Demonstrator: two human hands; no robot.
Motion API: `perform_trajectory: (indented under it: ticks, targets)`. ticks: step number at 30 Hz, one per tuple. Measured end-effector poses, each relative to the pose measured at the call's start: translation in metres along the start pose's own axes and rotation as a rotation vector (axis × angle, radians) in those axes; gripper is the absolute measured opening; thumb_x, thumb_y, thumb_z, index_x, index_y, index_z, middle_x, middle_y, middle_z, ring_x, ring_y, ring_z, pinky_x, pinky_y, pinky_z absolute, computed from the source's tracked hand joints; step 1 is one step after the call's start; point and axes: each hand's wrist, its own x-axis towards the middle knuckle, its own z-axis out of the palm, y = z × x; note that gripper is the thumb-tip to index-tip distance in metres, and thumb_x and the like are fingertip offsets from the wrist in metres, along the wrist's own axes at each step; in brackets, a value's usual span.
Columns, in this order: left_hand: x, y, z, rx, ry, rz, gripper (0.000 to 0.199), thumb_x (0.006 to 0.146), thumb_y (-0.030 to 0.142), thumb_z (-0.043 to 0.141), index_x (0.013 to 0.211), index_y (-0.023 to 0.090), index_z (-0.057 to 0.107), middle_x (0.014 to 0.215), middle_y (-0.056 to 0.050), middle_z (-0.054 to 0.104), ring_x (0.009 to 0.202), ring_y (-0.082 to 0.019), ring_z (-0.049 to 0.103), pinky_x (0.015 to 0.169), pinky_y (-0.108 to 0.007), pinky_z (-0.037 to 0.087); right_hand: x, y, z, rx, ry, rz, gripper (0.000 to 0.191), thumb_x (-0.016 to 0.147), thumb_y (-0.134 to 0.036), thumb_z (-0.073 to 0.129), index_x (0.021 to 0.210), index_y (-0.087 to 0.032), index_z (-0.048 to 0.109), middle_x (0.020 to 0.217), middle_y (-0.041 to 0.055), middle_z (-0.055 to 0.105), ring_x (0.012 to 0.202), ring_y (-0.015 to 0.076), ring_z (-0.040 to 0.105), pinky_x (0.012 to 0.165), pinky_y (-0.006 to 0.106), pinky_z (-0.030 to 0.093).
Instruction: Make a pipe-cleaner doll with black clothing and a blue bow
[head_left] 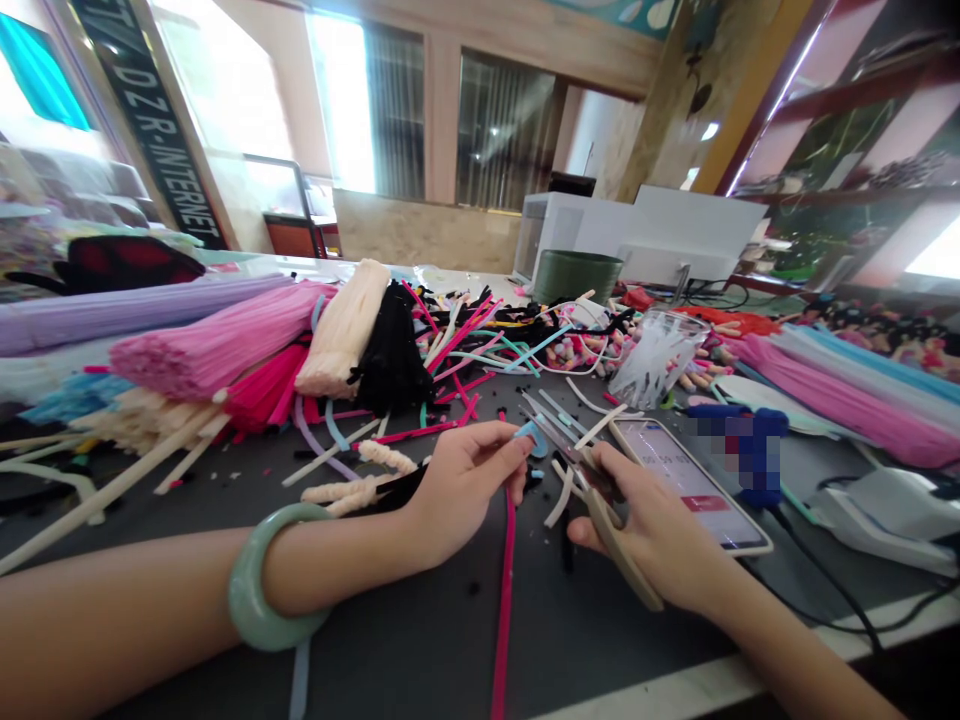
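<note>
My left hand (pixel 469 485), with a pale green bangle (pixel 262 580) on its wrist, pinches a small light blue curled piece (pixel 537 440) between thumb and fingertips. A long magenta strip (pixel 505 600) hangs below these fingers and runs to the bottom edge. My right hand (pixel 649 515) is closed round the handles of a pair of scissors (pixel 615 540). The scissor blades point up and left, close beside the blue piece. Whether the blades touch it I cannot tell.
Bundles of pink stems (pixel 202 345), cream stems (pixel 345 320) and black stems (pixel 394 350) lie at the left. A phone (pixel 686 480), a blue glue gun (pixel 761 450) and a clear cup (pixel 656 355) stand or lie right. Loose strips cover the middle.
</note>
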Motion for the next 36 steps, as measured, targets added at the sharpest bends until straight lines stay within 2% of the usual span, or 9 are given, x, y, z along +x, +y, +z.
perform_trajectory:
  ticks: [6,10,14,19,32,36]
  targets:
    - [0.0,0.0,-0.001,0.008,0.003,-0.019,0.03,0.09,0.034,0.053,0.066,0.015,0.054,0.052,0.002,0.053,0.053,-0.008,0.049,0.058,-0.023,0.037,0.003,0.004,0.001,0.017,-0.054,0.047,0.033,0.081,-0.048,0.059,0.068,-0.02,0.05,0.06,-0.0045,0.046,0.058,0.0127,0.04,0.053,0.025,0.029]
    - [0.001,-0.002,0.0,-0.009,0.007,-0.021,0.03,0.09,0.035,0.053,0.068,0.015,0.054,0.053,0.002,0.053,0.053,-0.008,0.048,0.058,-0.023,0.037,0.004,0.008,0.002,0.016,0.037,0.078,0.034,0.079,-0.048,0.059,0.063,-0.02,0.048,0.056,-0.0057,0.041,0.055,0.0118,0.036,0.052,0.025,0.027]
    - [0.002,-0.004,0.0,-0.034,0.006,-0.011,0.028,0.09,0.036,0.052,0.073,0.014,0.055,0.055,0.002,0.053,0.054,-0.008,0.049,0.058,-0.023,0.037,0.003,0.009,0.001,0.014,0.095,0.061,0.034,0.074,-0.047,0.066,0.07,-0.022,0.044,0.061,-0.0059,0.044,0.059,0.0127,0.038,0.054,0.025,0.03]
    - [0.001,-0.007,0.0,-0.094,-0.023,-0.003,0.026,0.091,0.033,0.051,0.073,0.014,0.054,0.058,0.002,0.054,0.056,-0.009,0.051,0.061,-0.024,0.039,0.0,0.005,0.0,-0.012,0.023,0.007,0.029,0.077,-0.039,0.065,0.087,-0.023,0.043,0.074,-0.0045,0.05,0.066,0.0144,0.043,0.061,0.026,0.035]
    - [0.0,-0.001,0.0,0.015,-0.053,0.002,0.03,0.092,0.03,0.049,0.066,0.014,0.052,0.055,0.002,0.052,0.054,-0.008,0.049,0.06,-0.024,0.038,0.002,0.003,0.002,-0.064,-0.052,0.035,0.037,0.075,-0.047,0.069,0.089,-0.022,0.046,0.073,-0.0047,0.053,0.066,0.0148,0.046,0.061,0.026,0.035]
    - [0.0,0.002,0.0,0.048,-0.043,0.0,0.03,0.091,0.029,0.048,0.065,0.014,0.052,0.053,0.003,0.052,0.053,-0.008,0.048,0.059,-0.023,0.037,0.004,0.003,0.002,-0.08,-0.049,0.049,0.039,0.074,-0.054,0.068,0.084,-0.022,0.049,0.066,-0.006,0.048,0.062,0.014,0.042,0.057,0.025,0.032]
